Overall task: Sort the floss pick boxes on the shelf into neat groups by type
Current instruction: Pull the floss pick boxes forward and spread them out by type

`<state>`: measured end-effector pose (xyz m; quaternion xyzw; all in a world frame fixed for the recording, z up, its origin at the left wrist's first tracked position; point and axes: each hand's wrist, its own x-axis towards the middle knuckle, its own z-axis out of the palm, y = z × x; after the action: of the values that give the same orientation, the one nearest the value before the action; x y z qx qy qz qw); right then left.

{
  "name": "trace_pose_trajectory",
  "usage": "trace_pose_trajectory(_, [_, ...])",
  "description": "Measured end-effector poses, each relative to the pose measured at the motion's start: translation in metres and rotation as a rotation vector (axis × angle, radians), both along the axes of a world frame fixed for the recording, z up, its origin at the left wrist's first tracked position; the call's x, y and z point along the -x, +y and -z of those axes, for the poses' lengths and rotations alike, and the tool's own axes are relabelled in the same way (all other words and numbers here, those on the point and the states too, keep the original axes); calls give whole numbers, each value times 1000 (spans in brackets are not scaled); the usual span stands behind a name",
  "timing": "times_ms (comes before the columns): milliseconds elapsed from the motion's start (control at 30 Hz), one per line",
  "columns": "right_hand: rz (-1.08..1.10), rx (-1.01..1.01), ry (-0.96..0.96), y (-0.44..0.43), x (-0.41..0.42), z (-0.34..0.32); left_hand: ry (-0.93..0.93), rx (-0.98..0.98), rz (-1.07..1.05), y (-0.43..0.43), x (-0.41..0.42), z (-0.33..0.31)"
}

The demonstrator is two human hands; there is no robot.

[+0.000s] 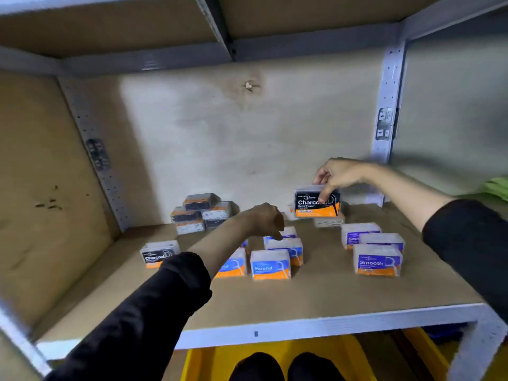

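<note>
Shelf (316, 298): right hand (339, 174) pinches Charcoal box (310, 206), back right; charcoal stack (202, 213) lies well leftward, nearer the loosely curled, empty left hand (265, 220)

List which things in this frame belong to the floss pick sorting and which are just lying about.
Part of the job:
held Charcoal box, gripped by the right hand
left hand
front-left Charcoal box
back-left stack
blue Round boxes
purple Smooth boxes

Just lying about:
green item at the right edge
yellow bin under the shelf
</note>
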<state>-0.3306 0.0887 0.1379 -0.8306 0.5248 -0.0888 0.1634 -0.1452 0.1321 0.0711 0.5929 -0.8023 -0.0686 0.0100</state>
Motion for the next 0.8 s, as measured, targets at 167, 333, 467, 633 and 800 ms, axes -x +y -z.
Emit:
trace_pose_trajectory(167, [-149, -7, -15, 7, -80, 3, 23, -19, -216, 36, -93, 2])
trace_pose_trajectory(333, [-281, -22, -32, 16, -157, 10, 31, -67, -464, 75, -179, 26])
trace_pose_trajectory(467, [-356, -26, -31, 26, -209, 21, 54, -86, -633, 96, -234, 52])
trace_pose_trajectory(633, [-409, -39, -20, 33, -256, 46, 95, -60, -850, 111, -276, 93])
trace_pose_trajectory(800, [-406, -56, -1, 29, -286, 76, 120, 17, -933, 109, -287, 134])
